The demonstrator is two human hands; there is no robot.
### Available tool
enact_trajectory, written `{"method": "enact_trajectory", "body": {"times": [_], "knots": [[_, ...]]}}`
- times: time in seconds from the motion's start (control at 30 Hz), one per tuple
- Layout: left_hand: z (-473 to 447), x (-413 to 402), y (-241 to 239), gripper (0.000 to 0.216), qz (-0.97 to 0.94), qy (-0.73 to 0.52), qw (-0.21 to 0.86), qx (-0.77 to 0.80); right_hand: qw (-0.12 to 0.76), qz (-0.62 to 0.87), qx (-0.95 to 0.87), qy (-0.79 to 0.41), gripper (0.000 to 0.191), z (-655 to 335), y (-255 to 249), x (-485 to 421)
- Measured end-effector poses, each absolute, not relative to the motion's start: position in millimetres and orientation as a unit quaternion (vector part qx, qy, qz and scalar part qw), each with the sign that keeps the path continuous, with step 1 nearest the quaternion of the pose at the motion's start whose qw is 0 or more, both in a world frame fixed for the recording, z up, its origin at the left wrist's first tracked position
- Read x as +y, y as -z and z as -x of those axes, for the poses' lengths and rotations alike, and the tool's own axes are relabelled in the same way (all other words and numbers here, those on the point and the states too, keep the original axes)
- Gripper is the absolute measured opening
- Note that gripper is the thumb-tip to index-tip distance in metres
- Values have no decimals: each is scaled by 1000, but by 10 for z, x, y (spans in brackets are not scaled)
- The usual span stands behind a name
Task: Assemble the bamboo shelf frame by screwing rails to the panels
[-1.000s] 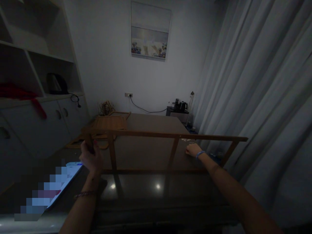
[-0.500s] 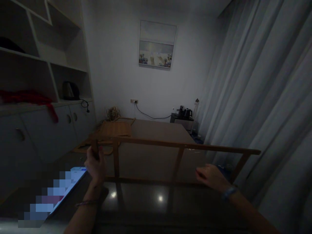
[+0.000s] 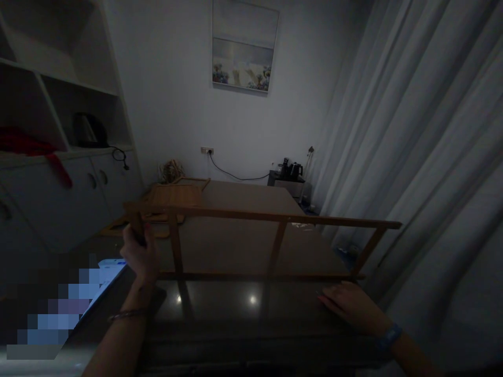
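A long wooden frame (image 3: 228, 213) with two rails and several cross slats stands on its edge across the dark glossy table (image 3: 251, 251). My left hand (image 3: 139, 256) is closed around the slat at the frame's left end. My right hand (image 3: 349, 303) is low over the table, just in front of the frame's lower right corner and apart from the upper rail. Its fingers are pinched together; a tiny thin bit shows at the fingertips, too dim to name.
Wooden panels and frames (image 3: 176, 196) lie stacked at the table's far left. A lit screen (image 3: 112, 267), partly pixelated, is beside my left forearm. Grey curtains (image 3: 412, 131) hang along the right. A kettle (image 3: 90, 130) stands on the left shelf; a small cabinet (image 3: 288, 183) is at the back.
The view has tilted down and turned slightly right. My right hand has come lower and nearer to me, toward the frame's lower right end. My left hand keeps its grip.
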State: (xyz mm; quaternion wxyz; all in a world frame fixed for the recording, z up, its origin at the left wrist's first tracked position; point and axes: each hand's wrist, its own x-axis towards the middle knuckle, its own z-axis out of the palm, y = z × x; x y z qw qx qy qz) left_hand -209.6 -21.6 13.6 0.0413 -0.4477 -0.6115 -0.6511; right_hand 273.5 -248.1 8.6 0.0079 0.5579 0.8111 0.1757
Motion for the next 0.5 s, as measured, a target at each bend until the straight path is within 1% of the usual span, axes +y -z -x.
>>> {"method": "enact_trajectory", "body": {"times": [0.17, 0.3, 0.43, 0.5], "knots": [[2077, -213, -170, 39, 445, 649, 41, -616, -49, -544, 817, -184, 27, -2528, -227, -2516], [2066, -226, -187, 40, 445, 647, 38, -619, -83, -509, 834, -196, 27, -2141, -358, -2431], [2065, -247, -192, 39, 445, 647, 23, -619, -111, -494, 851, -141, 28, -1684, -589, -2286], [2063, -261, -194, 39, 445, 647, 12, -619, -102, -499, 855, -98, 29, -1471, -722, -2234]]}}
